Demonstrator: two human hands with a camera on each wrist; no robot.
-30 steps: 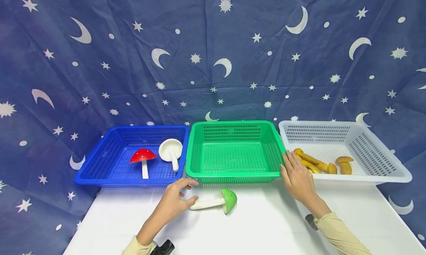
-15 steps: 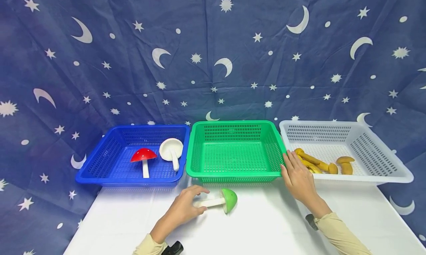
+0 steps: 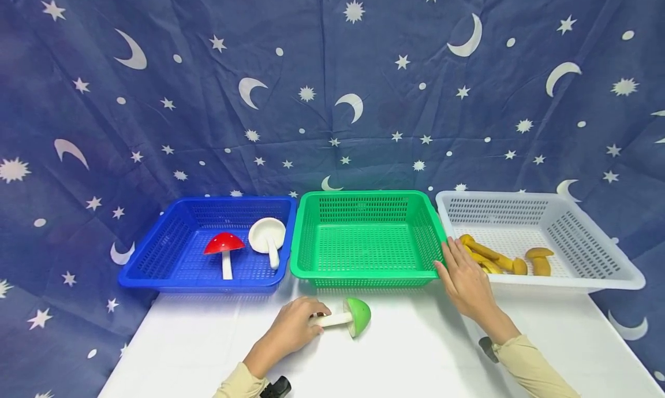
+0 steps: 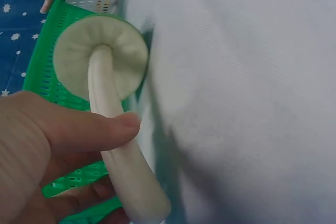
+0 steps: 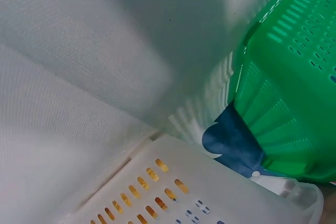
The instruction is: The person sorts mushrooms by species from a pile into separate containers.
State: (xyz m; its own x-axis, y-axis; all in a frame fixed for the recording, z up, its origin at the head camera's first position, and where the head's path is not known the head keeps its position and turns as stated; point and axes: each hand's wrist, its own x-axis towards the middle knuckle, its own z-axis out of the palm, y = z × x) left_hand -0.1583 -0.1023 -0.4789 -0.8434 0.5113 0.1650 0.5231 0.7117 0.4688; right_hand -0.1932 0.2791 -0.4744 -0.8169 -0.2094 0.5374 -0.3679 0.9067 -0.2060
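A toy mushroom with a green cap (image 3: 359,317) and white stem (image 4: 105,85) lies on the white table in front of the green basket (image 3: 366,275). My left hand (image 3: 295,326) pinches its stem, thumb on one side and fingers on the other, as the left wrist view shows. My right hand (image 3: 466,282) rests with fairly straight fingers where the rims of the green basket and the white basket (image 3: 571,281) meet. Only a sliver of that hand shows in the right wrist view.
The blue basket (image 3: 197,283) at left holds a red-capped mushroom (image 3: 224,245) and a white mushroom (image 3: 267,236). Several yellow-brown mushrooms (image 3: 485,250) lie in the white basket. Behind the baskets hangs a blue curtain (image 3: 332,57) with stars and moons.
My left hand has moved right along the mushroom's stem, and its fingers have closed on it. The mushroom stays in about the same place. The right hand has kept its place at the rims.
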